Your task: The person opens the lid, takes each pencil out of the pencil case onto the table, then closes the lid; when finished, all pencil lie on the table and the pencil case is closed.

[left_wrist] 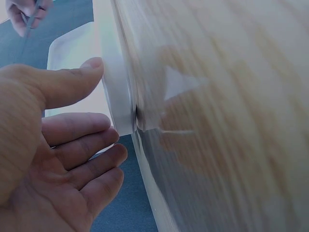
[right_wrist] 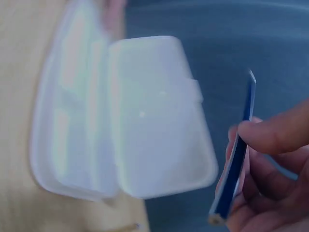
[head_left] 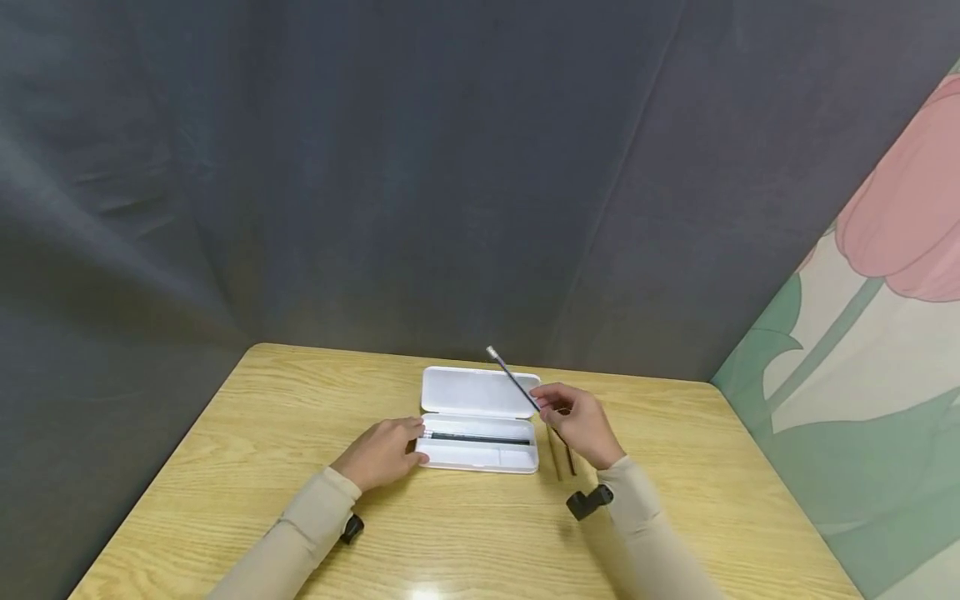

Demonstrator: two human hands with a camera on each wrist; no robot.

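A white pencil case lies on the table with its lid raised at the back. Inside its rear compartment is a dark pencil with a pale end at the left. My left hand rests against the case's left end; in the left wrist view its thumb touches the side wall and the fingers are relaxed. My right hand pinches a dark blue pencil between thumb and fingers, above the case's right end. That pencil slants, its silvery end up and to the left.
Two more pencils lie right of the case, one light brown and one darker, partly beneath the right hand. The wooden table ends at a dark curtain behind. A flower-patterned cloth hangs at the right.
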